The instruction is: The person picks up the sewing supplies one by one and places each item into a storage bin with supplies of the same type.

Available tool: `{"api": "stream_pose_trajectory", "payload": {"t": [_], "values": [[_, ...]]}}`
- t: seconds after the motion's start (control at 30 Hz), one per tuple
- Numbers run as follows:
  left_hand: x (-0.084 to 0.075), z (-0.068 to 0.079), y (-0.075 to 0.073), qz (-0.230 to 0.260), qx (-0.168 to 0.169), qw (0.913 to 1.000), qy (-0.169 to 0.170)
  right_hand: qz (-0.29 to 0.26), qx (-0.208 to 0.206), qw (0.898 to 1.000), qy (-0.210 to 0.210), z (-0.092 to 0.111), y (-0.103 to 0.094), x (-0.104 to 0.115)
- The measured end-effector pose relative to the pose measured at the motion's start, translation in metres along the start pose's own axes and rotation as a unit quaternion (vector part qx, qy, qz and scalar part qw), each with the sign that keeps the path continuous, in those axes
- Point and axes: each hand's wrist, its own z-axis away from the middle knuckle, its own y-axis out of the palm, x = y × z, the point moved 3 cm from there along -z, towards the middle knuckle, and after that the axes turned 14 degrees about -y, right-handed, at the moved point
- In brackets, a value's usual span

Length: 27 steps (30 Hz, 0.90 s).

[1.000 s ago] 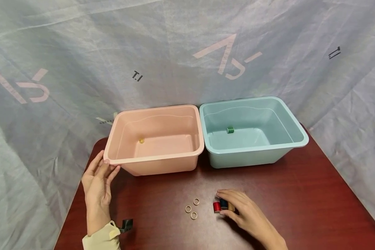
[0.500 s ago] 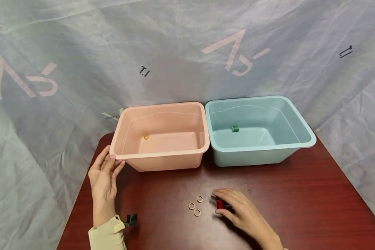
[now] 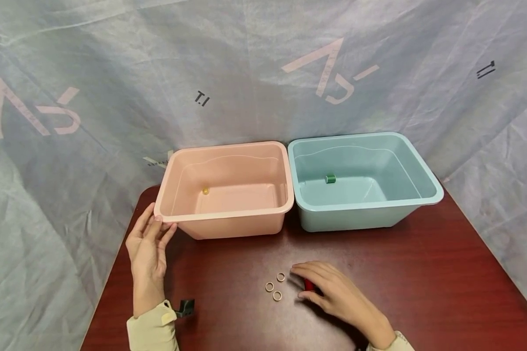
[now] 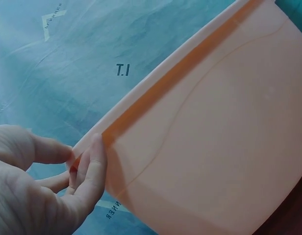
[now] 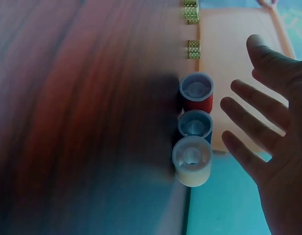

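My left hand [image 3: 148, 251] pinches the near left corner of the pink plastic tub [image 3: 228, 225], its fingers at the rim in the left wrist view. Over a short row of thread spools hovers my right hand [image 3: 334, 295], fingers spread and holding nothing. The row has a red spool [image 5: 197, 104], a dark blue spool [image 5: 195, 125] and a cream spool [image 5: 192, 174] standing close together. From the head view only part of the red one shows; the hand hides the others. Three gold rings [image 3: 277, 300] lie on the table left of this hand.
A light blue tub [image 3: 347, 222] stands right of the pink one, with a green spool [image 3: 330, 179] inside. One small gold ring [image 3: 205, 191] lies in the pink tub. Behind both hangs a grey printed cloth [image 3: 246, 73]. The table [image 3: 228, 312] is dark red wood.
My right hand has shifted left over the spools, covering the blue and cream ones in the head view. The left hand keeps its place at the pink tub's corner. The head view swung slightly.
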Motion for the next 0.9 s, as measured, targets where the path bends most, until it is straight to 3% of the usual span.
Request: {"api": "stream_pose_trajectory", "payload": {"t": [0.4,0.9], "values": [[-0.001,-0.001,0.001,0.005,0.012,0.9999,0.0,-0.03,-0.002,1.0,0.004,-0.012,0.006,-0.003],[-0.003,-0.003,0.004,0.004,0.014,0.9999,0.007,-0.064,0.036,0.997,0.033,-0.032,0.017,-0.015]]}}
